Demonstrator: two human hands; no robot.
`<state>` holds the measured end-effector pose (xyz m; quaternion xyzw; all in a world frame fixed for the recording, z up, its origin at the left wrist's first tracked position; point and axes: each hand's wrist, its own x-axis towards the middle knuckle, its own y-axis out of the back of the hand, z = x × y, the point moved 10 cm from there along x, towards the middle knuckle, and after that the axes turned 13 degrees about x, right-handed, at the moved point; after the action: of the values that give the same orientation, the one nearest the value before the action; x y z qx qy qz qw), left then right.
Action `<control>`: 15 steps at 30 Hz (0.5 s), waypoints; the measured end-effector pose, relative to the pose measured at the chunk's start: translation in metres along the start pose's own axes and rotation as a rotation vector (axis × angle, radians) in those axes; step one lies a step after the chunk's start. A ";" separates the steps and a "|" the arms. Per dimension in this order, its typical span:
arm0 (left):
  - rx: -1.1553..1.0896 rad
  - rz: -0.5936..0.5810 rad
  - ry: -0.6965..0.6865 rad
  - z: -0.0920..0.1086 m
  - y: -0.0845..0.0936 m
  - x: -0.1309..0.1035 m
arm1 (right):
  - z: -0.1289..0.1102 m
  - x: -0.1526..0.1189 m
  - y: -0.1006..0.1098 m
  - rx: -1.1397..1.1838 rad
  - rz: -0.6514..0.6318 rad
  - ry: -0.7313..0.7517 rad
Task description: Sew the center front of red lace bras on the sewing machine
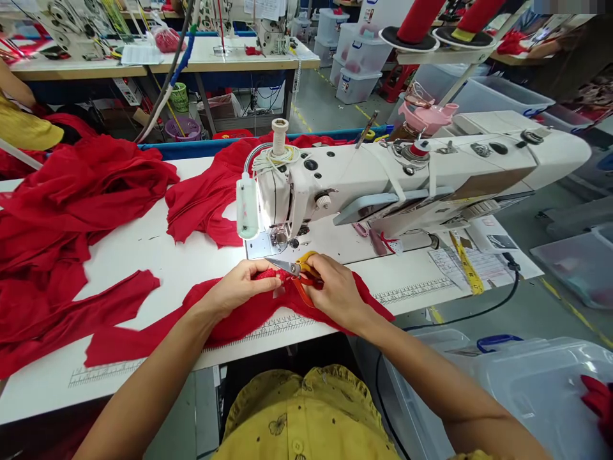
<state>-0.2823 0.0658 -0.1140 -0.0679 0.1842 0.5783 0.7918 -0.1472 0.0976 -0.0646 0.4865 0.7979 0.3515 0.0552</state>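
Just in front of the sewing machine's needle area, my right hand [334, 289] is closed around the handles of a pair of scissors [308, 264] with yellow and orange grips. The blades are apart and point left toward my other hand. My left hand [242, 285] pinches the edge of a red fabric piece [234, 326], with thumb and forefinger close to the blade tips. A bit of red lacy trim [269, 273] shows between the two hands. The white sewing machine [345, 172] stands directly behind them, its lamp [248, 207] lit beside the needle.
A large heap of red fabric [81, 191] covers the table's left side, and another red piece [205, 198] lies behind the machine head. Papers and a yellow tape measure [467, 265] rest at right. Clear plastic bins [536, 377] stand on the right. A co-worker's yellow sleeve [29, 124] shows at far left.
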 end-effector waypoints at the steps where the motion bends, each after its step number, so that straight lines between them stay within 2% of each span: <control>1: -0.031 -0.013 0.009 -0.001 -0.001 0.000 | 0.000 0.000 0.000 0.010 0.002 -0.009; 4: -0.074 -0.027 0.005 -0.001 -0.002 -0.001 | 0.000 0.001 -0.003 0.070 0.015 -0.030; 8: -0.041 -0.006 -0.111 0.007 0.002 -0.001 | 0.001 0.001 -0.012 0.167 -0.001 -0.062; 11: -0.132 -0.064 -0.144 0.010 -0.003 0.000 | 0.003 0.000 -0.017 0.189 -0.024 -0.089; 13: -0.197 -0.088 -0.130 0.008 -0.005 0.001 | 0.002 -0.003 -0.010 0.183 0.000 -0.087; 15: -0.186 -0.056 -0.126 0.008 -0.002 0.001 | 0.001 -0.008 0.005 0.220 0.035 -0.120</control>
<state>-0.2787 0.0690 -0.1073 -0.1096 0.0775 0.5738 0.8079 -0.1386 0.0930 -0.0640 0.5236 0.8183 0.2331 0.0432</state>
